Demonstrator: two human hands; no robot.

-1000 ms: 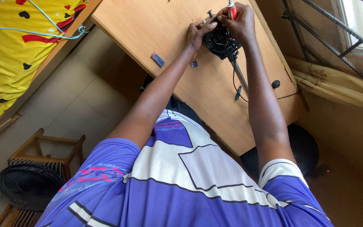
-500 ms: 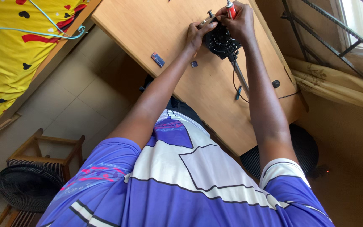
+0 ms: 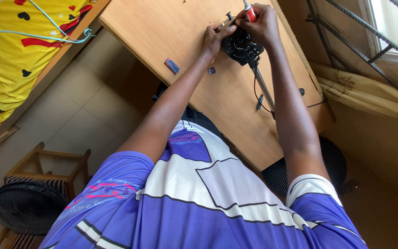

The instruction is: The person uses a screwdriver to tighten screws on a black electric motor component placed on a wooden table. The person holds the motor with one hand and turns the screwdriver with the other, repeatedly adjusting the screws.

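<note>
The black motor part (image 3: 241,46) sits on the far side of the wooden worktop (image 3: 171,32), gripped between both hands, just as it was a moment ago; nothing has shifted, so the work goes on at the same spot. Nearest the body, a thin metal rod and one black wire (image 3: 257,94) trail from the part toward the worktop's near edge. One small blue piece (image 3: 172,65) lies apart to the left. The left hand (image 3: 215,38) is closed on the part's side. The right hand (image 3: 261,25) grips one red-handled screwdriver (image 3: 249,13) held over it.
</note>
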